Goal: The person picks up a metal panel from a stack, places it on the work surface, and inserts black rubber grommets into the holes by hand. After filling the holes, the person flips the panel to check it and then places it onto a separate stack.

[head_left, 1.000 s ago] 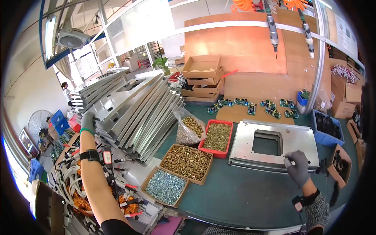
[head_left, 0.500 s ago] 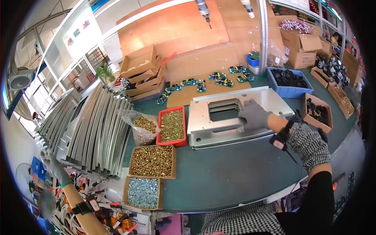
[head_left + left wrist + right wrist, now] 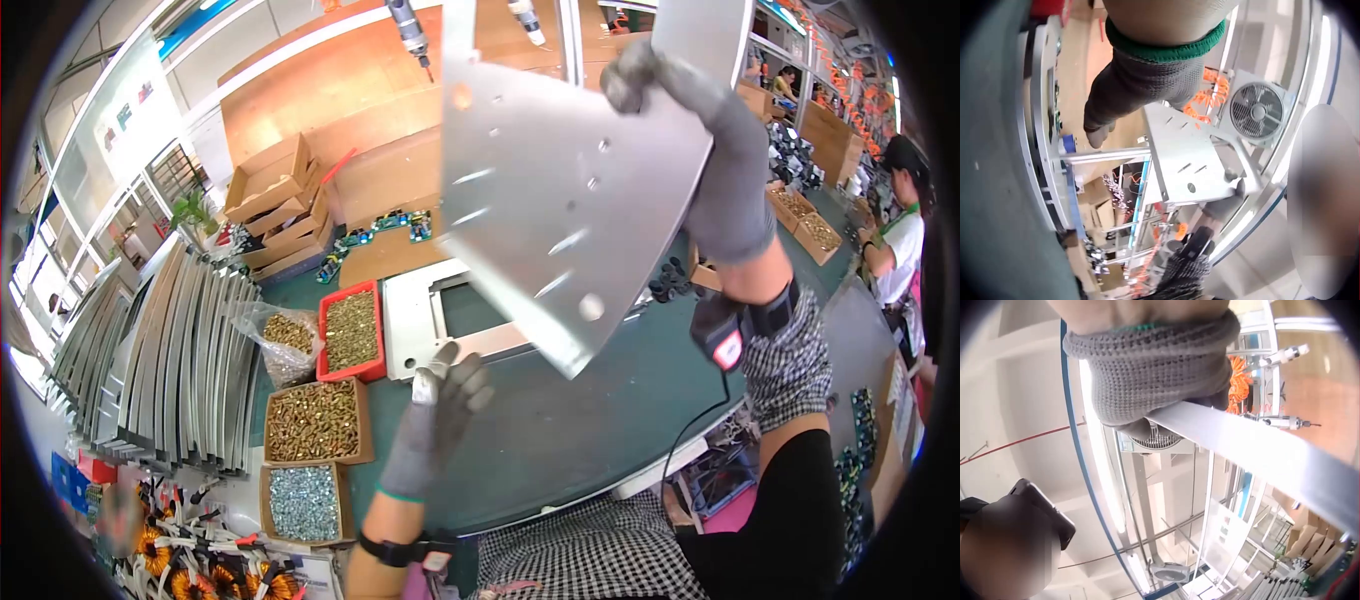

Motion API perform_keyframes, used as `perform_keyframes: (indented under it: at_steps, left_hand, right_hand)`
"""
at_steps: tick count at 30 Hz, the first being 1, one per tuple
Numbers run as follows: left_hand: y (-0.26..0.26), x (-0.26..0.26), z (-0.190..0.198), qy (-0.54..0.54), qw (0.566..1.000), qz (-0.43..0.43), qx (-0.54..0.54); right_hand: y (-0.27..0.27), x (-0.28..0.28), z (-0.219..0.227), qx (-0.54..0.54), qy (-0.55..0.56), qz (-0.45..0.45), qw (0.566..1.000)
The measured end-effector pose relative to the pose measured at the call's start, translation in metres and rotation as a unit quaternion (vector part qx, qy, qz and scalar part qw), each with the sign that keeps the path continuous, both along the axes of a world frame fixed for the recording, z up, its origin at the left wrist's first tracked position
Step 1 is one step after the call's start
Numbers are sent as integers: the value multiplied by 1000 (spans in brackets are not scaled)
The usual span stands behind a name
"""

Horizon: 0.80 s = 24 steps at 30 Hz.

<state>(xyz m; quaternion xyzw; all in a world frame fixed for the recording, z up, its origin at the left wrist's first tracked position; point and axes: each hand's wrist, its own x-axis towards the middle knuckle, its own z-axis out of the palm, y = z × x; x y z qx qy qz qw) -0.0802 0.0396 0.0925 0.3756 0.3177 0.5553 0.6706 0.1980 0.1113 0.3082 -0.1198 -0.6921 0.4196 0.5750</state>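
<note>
A perforated metal panel (image 3: 545, 180) is held up, tilted, above the bench; the gloved right hand (image 3: 725, 165) grips its upper edge. The left wrist view shows the right hand (image 3: 1225, 203) at a cut-out of the raised panel (image 3: 1175, 159). In the right wrist view, the glove (image 3: 1154, 381) wraps the panel's edge (image 3: 1254, 450). My gloved left hand (image 3: 440, 420) is below and left of the raised panel, fingers loosely bent, holding nothing. Beyond it a second panel (image 3: 405, 320) with a rectangular opening lies on the bench, partly hidden by the raised one.
Left of the bench panel are a red tray (image 3: 350, 378) of small fasteners, a plastic bag (image 3: 285, 350), and cardboard boxes of brass parts (image 3: 312, 420) and silvery parts (image 3: 305, 503). Stacked metal panels (image 3: 165, 350) stand farther left. Another person (image 3: 900, 250) is at far right.
The right hand has moved from the bench panel and lifted a metal panel up. My left hand has come from the stack at the left to the bench's front. The head view has turned right.
</note>
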Motion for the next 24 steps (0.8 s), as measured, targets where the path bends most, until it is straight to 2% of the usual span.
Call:
perform_keyframes:
  at_steps: [1, 2, 3, 4, 6, 8, 10, 11, 13, 15, 16, 17, 21, 24]
  left_hand:
    - [2, 16, -6, -95, 995, -15, -3]
    - [3, 35, -10, -190, 981, -31, -11]
    - [-1, 58, 5, -168, 978, 108, 63]
    - [-16, 74, 24, -164, 969, 159, 98]
    - [-33, 73, 29, -95, 978, 185, -11]
    - [-42, 62, 21, -58, 974, 219, -12]
    - [-57, 43, 7, -62, 972, 228, -5]
    - [-64, 23, -9, -55, 974, 217, -23]
    - [-78, -28, -45, -40, 979, 195, -50]
    - [-97, -46, -64, -32, 980, 184, -62]
    - [-106, -46, -58, -30, 981, 180, -61]
    - [-114, -21, -34, -61, 978, 180, -88]
    - [-121, -12, -38, 3, 978, 156, -140]
    - [-109, -22, -60, 42, 977, 134, -160]
  right_hand:
    - [-8, -2, -11, -12, 41, 32, 999]
    - [-13, 1, -18, 47, 12, 1, 999]
    - [-18, 5, -29, 22, 2, 26, 999]
    - [-24, 11, -39, -5, -6, 50, 999]
    - [-26, 38, -51, 17, -178, 59, 982]
    - [-22, 82, -59, 39, -398, 82, 913]
    - [-18, 145, -91, -111, -426, -75, 895]
    - [-16, 180, -106, -197, -433, -159, 865]
    - [-7, 251, -155, -172, -556, -384, 716]
    - [-13, 295, -197, -219, -677, -403, 575]
    - [-16, 306, -212, -240, -680, -408, 560]
    - [-20, 314, -225, -260, -683, -410, 546]
    - [-35, 290, -230, -276, -730, -372, 503]
    - [-24, 293, -259, -222, -742, -370, 514]
